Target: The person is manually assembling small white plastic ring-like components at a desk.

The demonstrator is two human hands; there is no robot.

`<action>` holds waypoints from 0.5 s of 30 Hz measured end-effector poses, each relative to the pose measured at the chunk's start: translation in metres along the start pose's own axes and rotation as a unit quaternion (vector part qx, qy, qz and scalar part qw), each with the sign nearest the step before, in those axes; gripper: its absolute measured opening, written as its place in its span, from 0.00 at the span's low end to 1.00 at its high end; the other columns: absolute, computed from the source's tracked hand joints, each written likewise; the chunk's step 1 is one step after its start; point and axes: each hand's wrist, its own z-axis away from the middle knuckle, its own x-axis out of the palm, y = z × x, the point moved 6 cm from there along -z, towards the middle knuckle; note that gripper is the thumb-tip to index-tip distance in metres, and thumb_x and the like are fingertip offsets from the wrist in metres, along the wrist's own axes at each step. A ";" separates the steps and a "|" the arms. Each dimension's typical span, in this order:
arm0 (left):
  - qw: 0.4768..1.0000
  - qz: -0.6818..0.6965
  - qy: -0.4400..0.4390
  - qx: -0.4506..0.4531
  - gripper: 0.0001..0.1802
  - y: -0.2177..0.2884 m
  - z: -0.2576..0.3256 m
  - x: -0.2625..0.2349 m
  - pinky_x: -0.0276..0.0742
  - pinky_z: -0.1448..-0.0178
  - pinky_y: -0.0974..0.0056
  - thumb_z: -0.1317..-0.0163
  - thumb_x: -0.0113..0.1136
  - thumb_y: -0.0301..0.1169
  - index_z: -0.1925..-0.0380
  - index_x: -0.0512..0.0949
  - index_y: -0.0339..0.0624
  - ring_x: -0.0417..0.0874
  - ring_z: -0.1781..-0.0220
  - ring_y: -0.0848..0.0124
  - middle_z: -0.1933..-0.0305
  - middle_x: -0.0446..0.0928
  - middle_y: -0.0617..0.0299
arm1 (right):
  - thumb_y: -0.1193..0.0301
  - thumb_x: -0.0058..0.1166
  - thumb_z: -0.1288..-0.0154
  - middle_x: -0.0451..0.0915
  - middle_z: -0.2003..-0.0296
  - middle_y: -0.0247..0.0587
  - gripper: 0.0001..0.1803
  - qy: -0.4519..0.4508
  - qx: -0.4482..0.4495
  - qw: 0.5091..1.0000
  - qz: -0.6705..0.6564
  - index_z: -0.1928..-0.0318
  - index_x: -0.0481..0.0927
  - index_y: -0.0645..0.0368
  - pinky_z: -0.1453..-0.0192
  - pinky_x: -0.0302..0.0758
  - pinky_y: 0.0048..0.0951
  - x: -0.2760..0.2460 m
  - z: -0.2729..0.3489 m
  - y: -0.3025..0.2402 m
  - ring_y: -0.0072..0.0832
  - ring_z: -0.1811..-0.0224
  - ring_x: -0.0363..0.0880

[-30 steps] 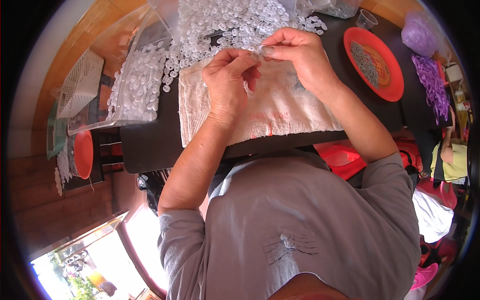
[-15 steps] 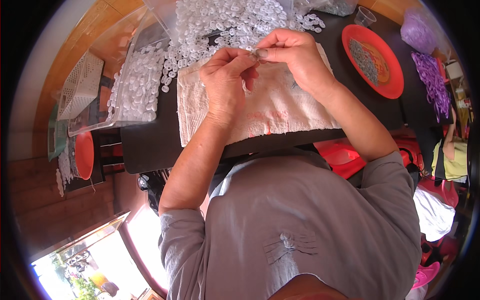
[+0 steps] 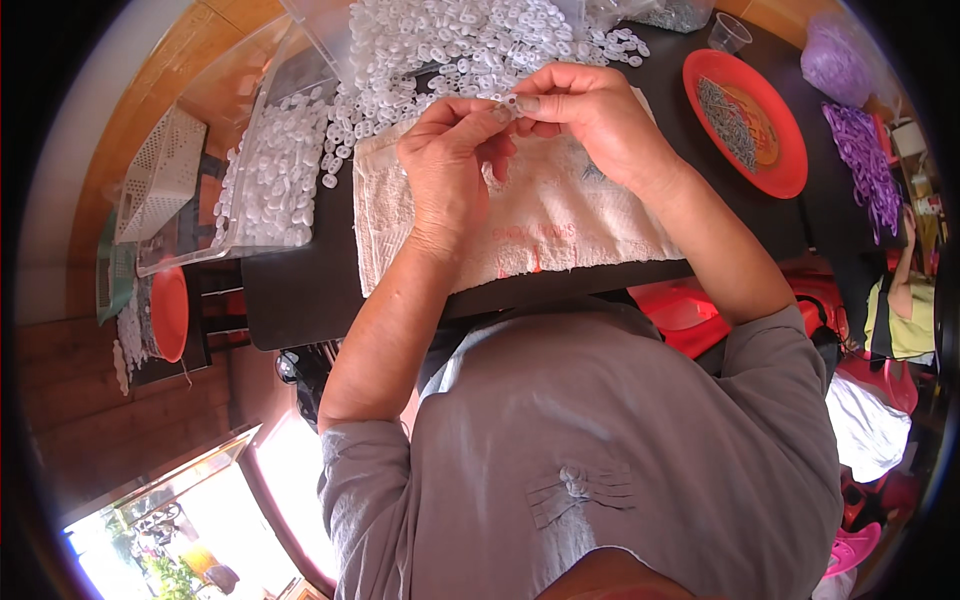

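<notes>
The left hand point(image 3: 450, 165) and the right hand point(image 3: 600, 125) meet over the far part of a cream towel point(image 3: 590, 230), which lies on a black counter point(image 3: 300, 295). A small white piece point(image 3: 512, 101) is located between the two sets of fingertips and is partly covered by them. On the left hand, thumb and forefinger are pinched together on one side of the piece; the remaining fingers are curled. On the right hand, thumb and forefinger are closed on the opposite side. Finer detail of the piece is too small to tell.

Beyond the hands lies a loose pile of white pieces point(image 3: 450, 45). To the left, a clear bin point(image 3: 225, 250) contains more of them. To the right, a red plate point(image 3: 786, 165) carries grey metal pins point(image 3: 727, 122). A clear cup point(image 3: 730, 35) stands just beyond the plate.
</notes>
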 end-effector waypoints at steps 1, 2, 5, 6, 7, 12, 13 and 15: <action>1.000 -0.001 -0.008 0.004 0.03 -0.001 0.000 0.000 0.68 0.81 0.71 0.43 0.61 0.19 0.70 0.77 0.31 0.77 0.80 0.73 0.74 0.80 0.54 | 0.74 0.53 0.34 0.82 0.64 0.39 0.09 0.000 0.000 1.000 0.000 0.57 0.80 0.66 0.52 0.76 0.26 0.000 0.000 0.000 0.24 0.61 0.81; 1.000 -0.001 -0.017 0.008 0.04 -0.001 -0.001 0.001 0.69 0.80 0.72 0.43 0.62 0.19 0.68 0.77 0.31 0.77 0.80 0.73 0.73 0.80 0.54 | 0.74 0.53 0.36 0.82 0.66 0.38 0.09 0.009 0.002 1.000 -0.010 0.59 0.81 0.66 0.54 0.76 0.26 -0.001 0.000 -0.001 0.23 0.63 0.80; 0.999 -0.011 -0.051 0.015 0.07 0.004 0.002 0.010 0.69 0.79 0.73 0.43 0.62 0.18 0.63 0.77 0.30 0.79 0.77 0.73 0.70 0.82 0.54 | 0.73 0.54 0.38 0.82 0.69 0.36 0.09 -0.013 0.005 1.000 -0.009 0.61 0.81 0.66 0.56 0.76 0.24 -0.005 0.000 -0.006 0.22 0.66 0.79; 0.999 -0.012 -0.051 0.015 0.07 0.005 0.004 0.012 0.69 0.79 0.73 0.43 0.62 0.18 0.63 0.77 0.30 0.79 0.77 0.73 0.70 0.82 0.54 | 0.71 0.54 0.37 0.81 0.69 0.36 0.10 -0.044 0.007 0.999 0.001 0.61 0.81 0.65 0.56 0.75 0.23 -0.005 0.000 -0.008 0.21 0.66 0.79; 0.997 -0.025 -0.074 0.024 0.09 0.006 0.006 0.016 0.70 0.78 0.74 0.43 0.63 0.18 0.62 0.78 0.31 0.79 0.76 0.74 0.68 0.83 0.54 | 0.71 0.54 0.37 0.81 0.69 0.36 0.10 -0.043 0.007 0.999 0.001 0.61 0.81 0.65 0.56 0.75 0.23 -0.009 0.000 -0.011 0.21 0.66 0.79; 0.988 -0.090 -0.113 0.054 0.13 0.009 0.012 0.020 0.70 0.76 0.76 0.45 0.64 0.16 0.59 0.78 0.32 0.82 0.71 0.75 0.66 0.83 0.55 | 0.67 0.56 0.36 0.81 0.71 0.33 0.11 -0.133 0.039 0.990 0.034 0.63 0.81 0.63 0.61 0.73 0.20 -0.003 0.004 -0.016 0.20 0.68 0.78; 0.984 -0.108 -0.119 0.072 0.14 0.011 0.013 0.020 0.69 0.76 0.77 0.45 0.65 0.16 0.58 0.78 0.32 0.82 0.70 0.75 0.67 0.83 0.56 | 0.67 0.56 0.36 0.81 0.71 0.33 0.11 -0.131 0.039 0.990 0.033 0.63 0.81 0.63 0.61 0.73 0.20 -0.002 0.005 -0.016 0.20 0.68 0.78; 0.980 -0.127 -0.124 0.089 0.14 0.013 0.013 0.019 0.68 0.77 0.77 0.46 0.66 0.17 0.58 0.77 0.32 0.83 0.69 0.75 0.67 0.83 0.57 | 0.64 0.56 0.34 0.80 0.73 0.31 0.12 -0.129 0.066 0.989 0.022 0.64 0.81 0.62 0.66 0.71 0.19 0.000 0.006 -0.013 0.19 0.71 0.78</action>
